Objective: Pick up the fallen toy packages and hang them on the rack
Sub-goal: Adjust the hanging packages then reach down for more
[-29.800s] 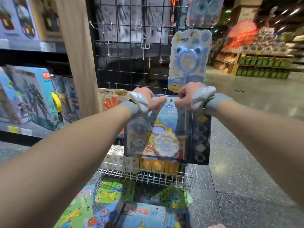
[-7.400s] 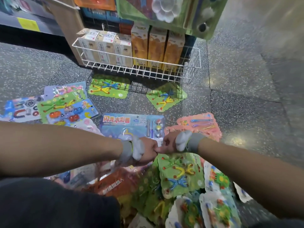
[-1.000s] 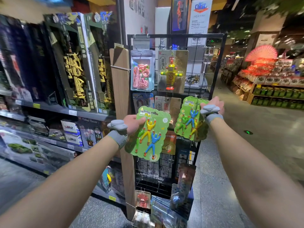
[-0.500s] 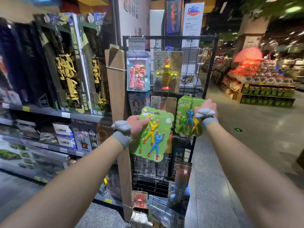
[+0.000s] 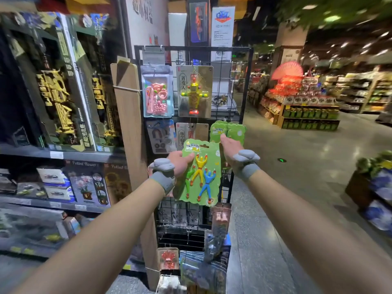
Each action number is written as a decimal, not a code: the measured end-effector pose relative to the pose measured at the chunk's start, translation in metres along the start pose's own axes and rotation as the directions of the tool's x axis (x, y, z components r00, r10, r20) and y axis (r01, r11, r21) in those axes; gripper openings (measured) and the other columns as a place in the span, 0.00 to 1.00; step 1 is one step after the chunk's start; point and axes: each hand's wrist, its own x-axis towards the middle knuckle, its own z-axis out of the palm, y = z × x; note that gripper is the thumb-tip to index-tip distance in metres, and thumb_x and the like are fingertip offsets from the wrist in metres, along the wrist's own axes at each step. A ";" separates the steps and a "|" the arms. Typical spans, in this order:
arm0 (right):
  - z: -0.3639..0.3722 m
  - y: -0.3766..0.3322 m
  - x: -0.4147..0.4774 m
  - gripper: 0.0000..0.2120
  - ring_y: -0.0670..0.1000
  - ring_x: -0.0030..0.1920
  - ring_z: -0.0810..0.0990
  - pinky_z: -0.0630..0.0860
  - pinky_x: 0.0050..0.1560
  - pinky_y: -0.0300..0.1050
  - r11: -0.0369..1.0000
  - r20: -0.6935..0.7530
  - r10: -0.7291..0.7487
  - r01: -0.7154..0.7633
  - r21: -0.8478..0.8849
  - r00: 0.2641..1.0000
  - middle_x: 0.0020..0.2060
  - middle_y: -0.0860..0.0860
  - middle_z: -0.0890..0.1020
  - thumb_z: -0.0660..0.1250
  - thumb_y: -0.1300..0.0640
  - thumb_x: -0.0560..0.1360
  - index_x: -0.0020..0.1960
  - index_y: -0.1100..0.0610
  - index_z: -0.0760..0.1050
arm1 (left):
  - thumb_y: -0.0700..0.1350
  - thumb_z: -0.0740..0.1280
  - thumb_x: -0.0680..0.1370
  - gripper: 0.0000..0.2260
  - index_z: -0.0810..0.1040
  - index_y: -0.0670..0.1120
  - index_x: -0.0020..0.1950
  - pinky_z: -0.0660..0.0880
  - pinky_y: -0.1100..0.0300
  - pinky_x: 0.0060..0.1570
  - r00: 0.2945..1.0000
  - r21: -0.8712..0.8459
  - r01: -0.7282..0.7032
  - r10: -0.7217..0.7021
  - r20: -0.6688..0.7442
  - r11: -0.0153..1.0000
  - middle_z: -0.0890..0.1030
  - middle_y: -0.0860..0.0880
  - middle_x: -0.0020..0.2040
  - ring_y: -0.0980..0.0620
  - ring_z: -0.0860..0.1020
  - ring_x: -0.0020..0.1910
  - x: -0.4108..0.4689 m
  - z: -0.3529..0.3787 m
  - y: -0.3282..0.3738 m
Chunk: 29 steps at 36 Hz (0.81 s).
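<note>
While the left hand [image 5: 180, 164] pinches one green toy pack [image 5: 200, 177] by its upper left edge, thumb across the front, the card hangs upright and face-out. That looks like a way of keeping it ready and untwisted until its turn. The right hand [image 5: 232, 150] reaches up to a second green pack [image 5: 230, 131], which sits against the black wire rack [image 5: 240, 85] on the right of the middle row. Its fingers lie on the lower part of that card, but I cannot tell whether they pinch it or only press it flat. Judging by its height, that pack is being settled on a peg. Both packs are thin, stiff card with wavy scalloped edges, glossy print and a clear plastic blister. The held one shows soft-looking rubbery figures in yellow, blue and green. Above them a yellow figure pack [image 5: 194, 92] and a pink bead pouch [image 5: 158, 94] hang flat on the grid.
</note>
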 end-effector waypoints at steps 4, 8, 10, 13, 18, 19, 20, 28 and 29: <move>0.003 0.012 -0.009 0.17 0.57 0.49 0.80 0.78 0.49 0.52 0.977 0.044 -0.055 0.044 0.208 0.998 0.47 0.54 0.81 0.66 0.41 0.75 0.50 0.55 0.78 | 0.65 0.66 0.74 0.31 0.77 0.42 0.66 0.77 0.45 0.58 0.999 -0.044 -0.006 0.008 0.041 0.999 0.81 0.44 0.60 0.44 0.81 0.55 0.008 0.007 -0.001; 0.000 0.014 -0.008 0.22 0.55 0.52 0.80 0.78 0.56 0.56 0.977 0.042 -0.030 0.021 0.210 0.999 0.54 0.53 0.80 0.73 0.46 0.71 0.60 0.56 0.76 | 0.68 0.65 0.71 0.37 0.74 0.41 0.69 0.75 0.44 0.61 0.999 -0.035 -0.020 0.021 0.045 0.999 0.78 0.45 0.64 0.42 0.78 0.59 0.017 0.020 -0.001; -0.003 0.017 -0.007 0.22 0.56 0.53 0.81 0.78 0.57 0.57 0.975 0.029 -0.015 0.009 0.221 0.999 0.55 0.53 0.81 0.74 0.47 0.70 0.59 0.55 0.76 | 0.65 0.65 0.74 0.34 0.74 0.41 0.69 0.75 0.44 0.62 0.999 -0.026 -0.031 0.032 0.043 0.999 0.78 0.44 0.64 0.42 0.78 0.60 0.017 0.025 0.002; -0.008 0.021 -0.004 0.19 0.56 0.55 0.80 0.77 0.59 0.57 0.978 0.004 -0.025 0.023 0.206 1.000 0.58 0.51 0.80 0.75 0.46 0.68 0.54 0.54 0.77 | 0.58 0.64 0.79 0.19 0.80 0.42 0.55 0.77 0.56 0.45 0.995 0.013 -0.092 0.091 0.049 0.996 0.82 0.48 0.48 0.49 0.80 0.45 0.017 0.030 0.006; -0.020 0.026 0.007 0.17 0.57 0.53 0.82 0.78 0.57 0.58 0.976 0.007 -0.024 0.022 0.217 1.000 0.55 0.54 0.82 0.75 0.44 0.65 0.50 0.50 0.78 | 0.55 0.61 0.82 0.21 0.65 0.48 0.32 0.57 0.59 0.30 0.980 0.092 -0.198 0.199 0.008 0.976 0.67 0.51 0.30 0.51 0.66 0.31 0.017 0.034 0.008; -0.024 0.022 0.005 0.15 0.57 0.53 0.81 0.78 0.57 0.58 0.975 -0.004 -0.024 0.024 0.219 1.000 0.55 0.54 0.82 0.75 0.46 0.67 0.50 0.51 0.78 | 0.55 0.60 0.82 0.22 0.63 0.48 0.31 0.56 0.58 0.30 0.979 0.100 -0.205 0.205 0.007 0.974 0.65 0.50 0.29 0.50 0.64 0.31 0.016 0.032 0.010; -0.028 0.020 0.006 0.13 0.57 0.53 0.81 0.78 0.57 0.57 0.972 -0.019 -0.027 0.031 0.234 0.999 0.56 0.55 0.81 0.75 0.48 0.69 0.49 0.50 0.77 | 0.54 0.59 0.83 0.22 0.61 0.47 0.31 0.54 0.57 0.31 0.976 0.112 -0.216 0.217 0.004 0.970 0.64 0.50 0.29 0.50 0.63 0.30 0.017 0.031 0.012; -0.047 0.017 0.026 0.09 0.56 0.50 0.82 0.80 0.54 0.56 0.966 -0.119 -0.021 0.051 0.254 0.993 0.51 0.54 0.82 0.73 0.50 0.72 0.50 0.51 0.77 | 0.58 0.54 0.82 0.25 0.68 0.46 0.30 0.70 0.53 0.41 0.988 0.195 -0.154 0.154 0.015 0.969 0.74 0.45 0.29 0.41 0.75 0.35 0.028 0.019 0.007; -0.050 0.016 0.028 0.09 0.55 0.50 0.81 0.79 0.55 0.55 0.970 -0.131 -0.019 0.050 0.237 0.991 0.50 0.53 0.82 0.72 0.50 0.73 0.51 0.50 0.77 | 0.56 0.52 0.84 0.25 0.66 0.46 0.30 0.66 0.55 0.40 0.988 0.248 -0.148 0.156 -0.012 0.957 0.73 0.45 0.30 0.43 0.73 0.36 0.027 0.016 0.007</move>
